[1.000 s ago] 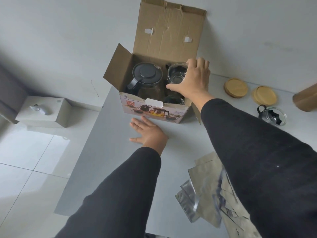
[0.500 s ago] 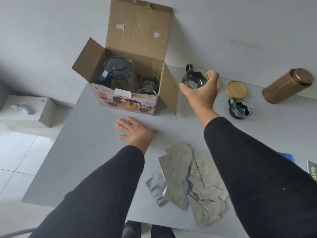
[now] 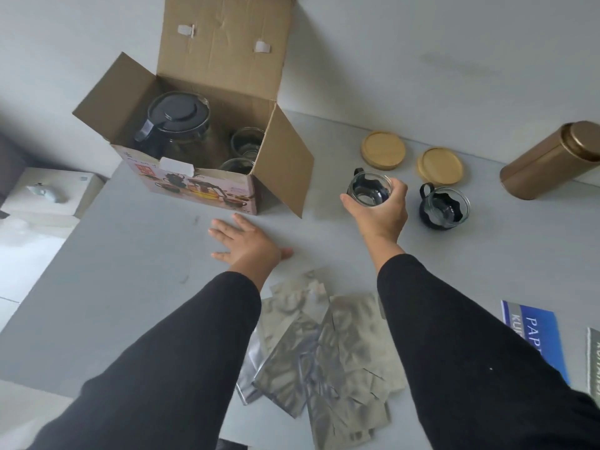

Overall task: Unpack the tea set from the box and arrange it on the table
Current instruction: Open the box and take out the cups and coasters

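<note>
An open cardboard box (image 3: 201, 190) stands at the back left of the grey table (image 3: 136, 254). Inside it are a glass teapot with a black lid (image 3: 175, 121) and two glass cups (image 3: 246, 144). My right hand (image 3: 380, 212) grips a glass cup with a black holder (image 3: 368, 190), just above the table to the right of the box. A matching cup (image 3: 443, 207) stands on the table right beside it. My left hand (image 3: 246, 245) lies flat on the table in front of the box, fingers spread.
Two round wooden coasters (image 3: 383, 150) (image 3: 440, 165) lie behind the cups. A gold tin (image 3: 552, 160) lies on its side at the far right. Several silver foil pouches (image 3: 324, 352) are spread near the front edge, with a blue booklet (image 3: 535, 332) to their right.
My right hand lifted a cup out of the box, carried it right and lowered it toward the table beside the other cup. My left hand stayed flat on the table.
</note>
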Demonstrator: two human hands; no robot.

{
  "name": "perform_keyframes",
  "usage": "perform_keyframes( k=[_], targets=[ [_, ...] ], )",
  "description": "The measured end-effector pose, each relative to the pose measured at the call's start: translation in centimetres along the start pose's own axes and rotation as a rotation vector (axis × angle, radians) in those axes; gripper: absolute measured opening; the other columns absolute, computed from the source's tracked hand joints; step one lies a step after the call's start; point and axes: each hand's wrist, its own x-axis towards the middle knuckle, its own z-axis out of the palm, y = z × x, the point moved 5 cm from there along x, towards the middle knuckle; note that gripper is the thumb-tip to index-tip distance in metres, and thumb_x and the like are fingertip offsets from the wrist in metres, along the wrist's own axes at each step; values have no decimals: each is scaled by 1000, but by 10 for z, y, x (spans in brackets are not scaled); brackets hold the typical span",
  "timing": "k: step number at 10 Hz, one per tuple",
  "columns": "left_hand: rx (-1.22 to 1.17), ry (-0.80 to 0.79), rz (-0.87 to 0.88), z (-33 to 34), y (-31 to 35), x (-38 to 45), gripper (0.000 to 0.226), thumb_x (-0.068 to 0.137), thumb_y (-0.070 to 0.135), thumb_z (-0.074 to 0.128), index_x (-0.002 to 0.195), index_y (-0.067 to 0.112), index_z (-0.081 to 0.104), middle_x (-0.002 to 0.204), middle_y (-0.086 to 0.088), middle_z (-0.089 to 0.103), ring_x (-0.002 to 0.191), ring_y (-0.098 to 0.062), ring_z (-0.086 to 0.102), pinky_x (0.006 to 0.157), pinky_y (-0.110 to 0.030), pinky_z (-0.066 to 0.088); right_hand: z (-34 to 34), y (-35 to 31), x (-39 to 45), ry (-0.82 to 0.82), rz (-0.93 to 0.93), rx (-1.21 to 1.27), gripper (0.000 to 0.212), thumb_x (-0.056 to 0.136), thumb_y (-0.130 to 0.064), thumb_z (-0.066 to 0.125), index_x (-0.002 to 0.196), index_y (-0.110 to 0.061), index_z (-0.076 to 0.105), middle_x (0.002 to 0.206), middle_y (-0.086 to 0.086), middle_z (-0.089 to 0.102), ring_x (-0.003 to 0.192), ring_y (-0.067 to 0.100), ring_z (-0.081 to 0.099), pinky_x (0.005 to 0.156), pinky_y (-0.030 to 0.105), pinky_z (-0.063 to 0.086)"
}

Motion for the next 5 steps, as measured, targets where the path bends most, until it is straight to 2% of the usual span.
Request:
perform_keyframes(
  k=[3, 5],
  targets=[
    [-20, 5, -19, 2, -1, 3, 126, 74, 51, 74, 150, 14, -19, 154, -21, -26, 144, -36, -19, 114, -56, 7, 7, 22, 19, 0, 30, -7, 83, 52, -39, 87, 120, -17, 46, 114, 3, 60, 103, 20, 58, 94, 33, 48],
    [-21, 8, -16, 2, -1, 3, 126, 73, 53, 74, 150, 14, -19, 154, -21, -25, 144, -35, -19, 115, -56, 7, 6, 21, 18, -87, 9, -32, 88, 57, -35, 87, 129, -17, 40, 125, 4, 54, 113, 20, 54, 98, 27, 42]
  ],
)
